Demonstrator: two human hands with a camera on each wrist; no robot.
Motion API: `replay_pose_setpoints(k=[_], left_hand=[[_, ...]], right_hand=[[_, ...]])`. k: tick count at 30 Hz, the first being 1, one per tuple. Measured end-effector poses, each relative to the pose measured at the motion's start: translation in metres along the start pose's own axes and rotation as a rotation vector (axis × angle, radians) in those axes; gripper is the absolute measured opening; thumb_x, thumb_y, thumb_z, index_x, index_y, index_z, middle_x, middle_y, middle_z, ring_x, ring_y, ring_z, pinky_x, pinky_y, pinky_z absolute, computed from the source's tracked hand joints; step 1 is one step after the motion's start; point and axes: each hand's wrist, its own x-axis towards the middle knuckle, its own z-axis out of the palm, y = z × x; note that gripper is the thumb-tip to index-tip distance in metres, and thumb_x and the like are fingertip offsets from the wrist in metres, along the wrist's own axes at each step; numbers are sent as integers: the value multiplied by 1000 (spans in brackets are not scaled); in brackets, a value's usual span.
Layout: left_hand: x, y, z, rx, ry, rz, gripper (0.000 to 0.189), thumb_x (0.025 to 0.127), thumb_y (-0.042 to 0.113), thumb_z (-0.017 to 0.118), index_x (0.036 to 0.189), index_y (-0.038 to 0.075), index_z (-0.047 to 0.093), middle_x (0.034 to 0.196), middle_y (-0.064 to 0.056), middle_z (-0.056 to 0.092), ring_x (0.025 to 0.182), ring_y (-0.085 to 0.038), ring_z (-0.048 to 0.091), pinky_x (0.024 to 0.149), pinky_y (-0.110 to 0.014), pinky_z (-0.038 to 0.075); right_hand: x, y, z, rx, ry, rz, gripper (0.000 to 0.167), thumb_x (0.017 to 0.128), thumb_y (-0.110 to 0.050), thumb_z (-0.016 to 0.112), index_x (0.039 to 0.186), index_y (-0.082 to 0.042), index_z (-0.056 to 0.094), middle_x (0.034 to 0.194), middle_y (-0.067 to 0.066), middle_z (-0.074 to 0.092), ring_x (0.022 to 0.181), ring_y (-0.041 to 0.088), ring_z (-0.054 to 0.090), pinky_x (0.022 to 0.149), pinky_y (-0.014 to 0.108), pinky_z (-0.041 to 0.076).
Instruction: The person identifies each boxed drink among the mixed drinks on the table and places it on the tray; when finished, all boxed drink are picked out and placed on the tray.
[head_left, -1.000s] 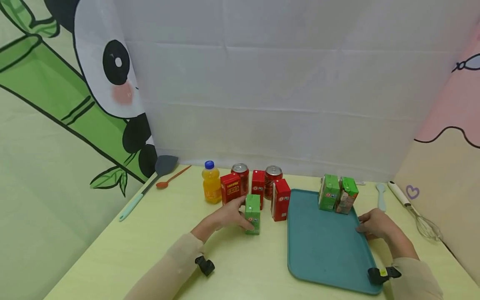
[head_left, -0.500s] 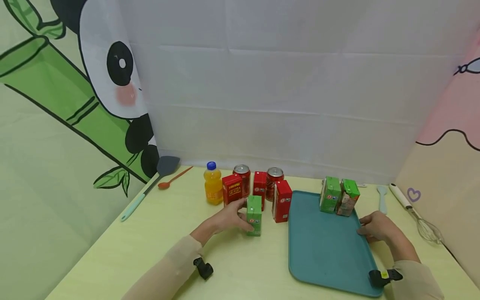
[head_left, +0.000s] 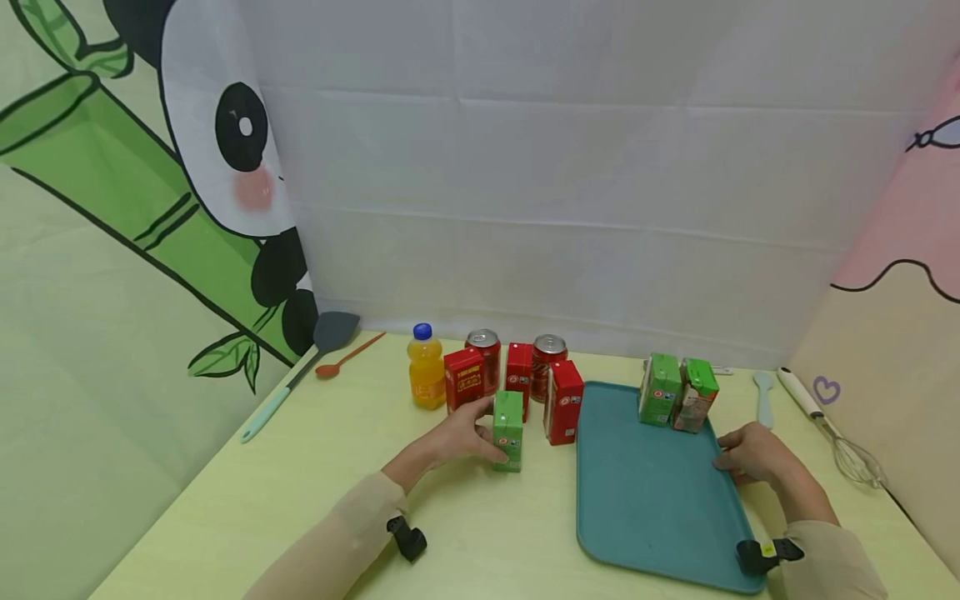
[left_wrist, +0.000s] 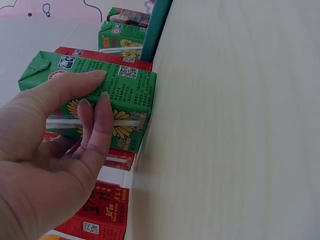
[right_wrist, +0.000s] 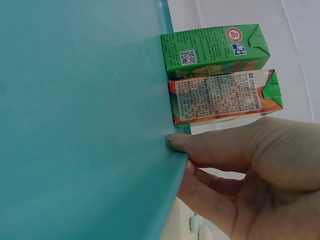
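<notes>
L grip (head_left: pixel 459 435) pinches a small green cardboard carton (head_left: pixel 508 429), upright, L of a rectangular blue-green tray (head_left: pixel 645 500) & in front of three red cardboard cartons (head_left: pixel 566 402); R grip (head_left: pixel 757 450) pinches the tray's R rim; two green-topped cardboard cartons (head_left: pixel 661 390) stand side by side on its far R corner. Farther back on the pale yellow counter (head_left: pixel 288 471): two red metal cans (head_left: pixel 549 367); a clear bottle (head_left: pixel 426 375) w/ orange liquid & blue cap.

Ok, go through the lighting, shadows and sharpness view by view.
Head view: soft, even light, a faint shadow beside the left hand, most print too small to read; left wrist view: dimmer, with the green carton fairly crisp; right wrist view: a soft pale sheen on the tray, no harsh glare.
</notes>
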Motion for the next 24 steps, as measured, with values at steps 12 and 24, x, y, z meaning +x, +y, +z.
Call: replay_pose_setpoints(k=[12, 24], left_hand=[[-2, 0, 1, 53, 19, 12, 78, 78, 6, 85, 145, 8, 45, 125, -9, 60, 94, -22, 66, 90, -35, 55], [-1, 1, -2, 31, -3, 23, 75, 80, 7, 84, 145, 9, 45, 128, -8, 57, 96, -25, 66, 91, -38, 55]], right_hand=[[1, 0, 1, 2, -2, -1, 50, 87, 4, 69, 123, 31, 47, 116, 44, 56, 86, 35, 70, 70, 44, 60], [-2, -4, 0, 9, -12, 1, 50, 87, 4, 69, 123, 31, 46, 116, 45, 56, 89, 40, 69, 71, 45, 60]])
